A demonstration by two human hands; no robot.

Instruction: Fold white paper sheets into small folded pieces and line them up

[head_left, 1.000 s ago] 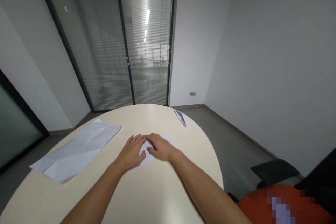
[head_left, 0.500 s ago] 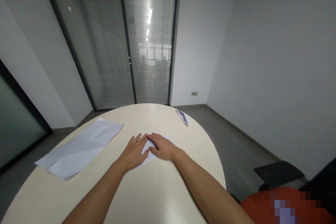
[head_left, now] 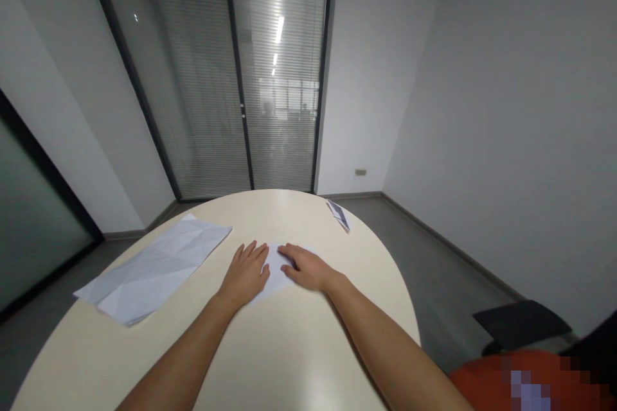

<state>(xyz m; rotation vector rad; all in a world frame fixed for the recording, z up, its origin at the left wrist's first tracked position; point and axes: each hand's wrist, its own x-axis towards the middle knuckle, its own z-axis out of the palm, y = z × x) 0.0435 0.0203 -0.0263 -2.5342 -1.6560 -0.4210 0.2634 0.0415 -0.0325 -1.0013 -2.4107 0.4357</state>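
Note:
A small white sheet of paper lies flat on the round cream table, partly covered by both hands. On its left side rests my left hand, palm down with the fingers spread. My right hand lies over the right part of the paper, its fingers stretched out to the left and its thumb apart. A strip of bare paper shows between the two hands. How the sheet is folded beneath them is hidden.
Larger creased white sheets lie at the table's left. A folded paper piece sits near the far right edge. An orange chair with a black armrest stands at the lower right. Beyond the table is a glass partition with blinds.
My hands have moved apart; their fingertips touched before, and now more of the paper shows between them. The view has shifted slightly.

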